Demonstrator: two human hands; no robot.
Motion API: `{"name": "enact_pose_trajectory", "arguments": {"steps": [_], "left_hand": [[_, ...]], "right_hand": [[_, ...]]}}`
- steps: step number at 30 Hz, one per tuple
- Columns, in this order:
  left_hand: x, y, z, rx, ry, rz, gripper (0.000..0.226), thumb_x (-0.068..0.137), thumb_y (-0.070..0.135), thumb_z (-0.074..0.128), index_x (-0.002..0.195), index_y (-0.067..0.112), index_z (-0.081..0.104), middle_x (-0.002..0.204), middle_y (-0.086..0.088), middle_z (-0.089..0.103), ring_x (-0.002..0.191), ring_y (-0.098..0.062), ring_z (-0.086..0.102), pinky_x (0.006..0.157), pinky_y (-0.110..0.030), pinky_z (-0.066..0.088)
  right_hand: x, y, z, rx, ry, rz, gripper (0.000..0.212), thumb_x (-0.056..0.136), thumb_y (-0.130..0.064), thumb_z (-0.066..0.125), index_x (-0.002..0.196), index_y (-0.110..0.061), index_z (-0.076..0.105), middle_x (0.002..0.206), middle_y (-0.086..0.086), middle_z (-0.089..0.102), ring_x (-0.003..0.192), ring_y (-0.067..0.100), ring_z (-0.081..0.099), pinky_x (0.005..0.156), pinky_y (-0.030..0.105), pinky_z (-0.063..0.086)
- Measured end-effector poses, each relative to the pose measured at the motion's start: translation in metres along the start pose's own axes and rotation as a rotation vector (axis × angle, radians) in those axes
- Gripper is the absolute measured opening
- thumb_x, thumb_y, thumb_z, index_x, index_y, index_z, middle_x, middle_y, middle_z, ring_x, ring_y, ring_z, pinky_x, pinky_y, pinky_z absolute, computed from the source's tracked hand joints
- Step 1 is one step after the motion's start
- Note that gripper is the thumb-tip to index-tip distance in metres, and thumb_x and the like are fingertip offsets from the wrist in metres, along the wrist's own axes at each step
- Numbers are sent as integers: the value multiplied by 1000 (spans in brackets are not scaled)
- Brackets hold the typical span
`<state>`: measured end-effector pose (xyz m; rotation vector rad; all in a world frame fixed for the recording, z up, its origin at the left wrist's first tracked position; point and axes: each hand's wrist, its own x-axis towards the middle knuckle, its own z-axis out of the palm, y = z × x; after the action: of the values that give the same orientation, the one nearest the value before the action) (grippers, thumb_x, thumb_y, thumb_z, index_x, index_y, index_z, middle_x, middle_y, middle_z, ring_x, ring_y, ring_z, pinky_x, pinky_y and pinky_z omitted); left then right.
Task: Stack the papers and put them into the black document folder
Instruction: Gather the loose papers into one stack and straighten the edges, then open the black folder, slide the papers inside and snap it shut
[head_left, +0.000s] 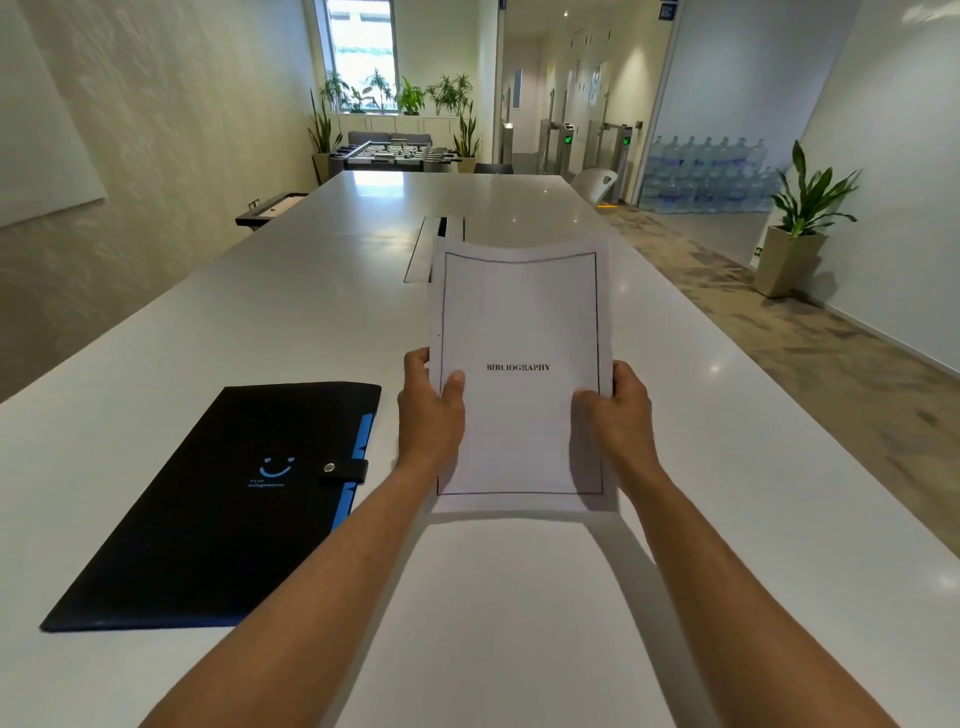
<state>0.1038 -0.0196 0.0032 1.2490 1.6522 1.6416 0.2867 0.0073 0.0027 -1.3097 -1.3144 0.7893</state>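
A stack of white papers (519, 312) stands nearly upright above the table, its top sheet framed by a thin black border and printed with the word BIBLIOGRAPHY. My left hand (431, 410) grips the stack's left edge, thumb on the front. My right hand (618, 410) grips the right edge in the same way. The black document folder (218, 519) lies flat on the table to the left of my left arm. Its snap strap is fastened and blue inner tabs show along its right side.
The long white table (727, 493) stretches ahead, with a cable hatch (431, 244) behind the papers. A chair back (597, 184) shows at the far right edge. A potted plant (795, 234) stands on the floor to the right.
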Motion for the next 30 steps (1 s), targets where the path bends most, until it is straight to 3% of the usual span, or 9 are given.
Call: {"name": "enact_pose_trajectory", "arguments": {"steps": [2, 5, 8, 11, 17, 20, 22, 25, 30], "left_hand": [[3, -4, 2, 36, -55, -109, 43, 99, 17, 50, 140, 15, 36, 139, -6, 46, 114, -14, 47, 88, -23, 37], [5, -17, 5, 134, -157, -224, 48, 100, 14, 47, 146, 12, 32, 146, -13, 43, 131, -28, 43, 91, -27, 33], [2, -27, 7, 242, -220, -299, 50, 101, 14, 44, 148, 10, 28, 147, -15, 41, 132, -31, 43, 92, -30, 36], [0, -35, 8, 345, -242, -315, 50, 100, 13, 44, 148, 7, 28, 146, -17, 41, 129, -32, 46, 88, -29, 38], [-5, -48, 6, 544, -237, -246, 48, 97, 14, 48, 144, 7, 38, 138, -17, 51, 122, -32, 52, 86, -31, 41], [-9, -54, 5, 675, -235, -198, 42, 96, 16, 51, 137, 7, 45, 130, -16, 57, 115, -32, 57, 78, -31, 39], [-10, -58, 4, 762, -231, -154, 37, 95, 20, 53, 130, 6, 50, 124, -15, 60, 109, -31, 59, 76, -32, 40], [-13, -61, 2, 876, -214, -97, 36, 95, 28, 56, 124, 7, 54, 120, -12, 57, 103, -28, 60, 74, -32, 40], [-13, -64, -3, 899, -168, -30, 52, 91, 35, 61, 134, 9, 46, 127, -12, 47, 110, -27, 55, 83, -35, 46]], "right_hand": [[4, 4, -4, -82, -26, 89, 15, 83, 1, 51, 96, -2, 58, 84, 1, 64, 73, 19, 59, 56, 23, 46], [5, 16, -7, -214, -83, 228, 20, 88, -4, 50, 107, -3, 57, 95, 5, 63, 90, 28, 60, 63, 25, 44], [3, 28, -5, -304, -122, 306, 37, 89, -7, 49, 124, 0, 52, 115, 15, 62, 95, 27, 56, 75, 32, 42], [-3, 35, -3, -344, -164, 334, 37, 89, -8, 48, 125, 1, 49, 108, 11, 58, 96, 26, 55, 76, 32, 40], [-9, 46, 1, -462, -189, 318, 37, 83, -11, 48, 118, 1, 52, 112, 17, 62, 95, 31, 58, 71, 31, 40], [-12, 47, 4, -596, -201, 291, 17, 80, -12, 50, 97, -9, 46, 90, 9, 56, 81, 29, 53, 58, 28, 36], [-16, 47, 5, -717, -208, 265, 20, 77, -14, 52, 95, -11, 46, 85, 5, 55, 79, 28, 53, 58, 29, 35], [-21, 49, 4, -847, -184, 229, 30, 70, -20, 52, 98, -10, 54, 93, 6, 60, 81, 28, 57, 67, 32, 40], [-16, 52, -1, -973, -195, 180, 47, 75, -30, 55, 118, -11, 52, 117, 11, 48, 100, 33, 56, 76, 35, 38]]}}
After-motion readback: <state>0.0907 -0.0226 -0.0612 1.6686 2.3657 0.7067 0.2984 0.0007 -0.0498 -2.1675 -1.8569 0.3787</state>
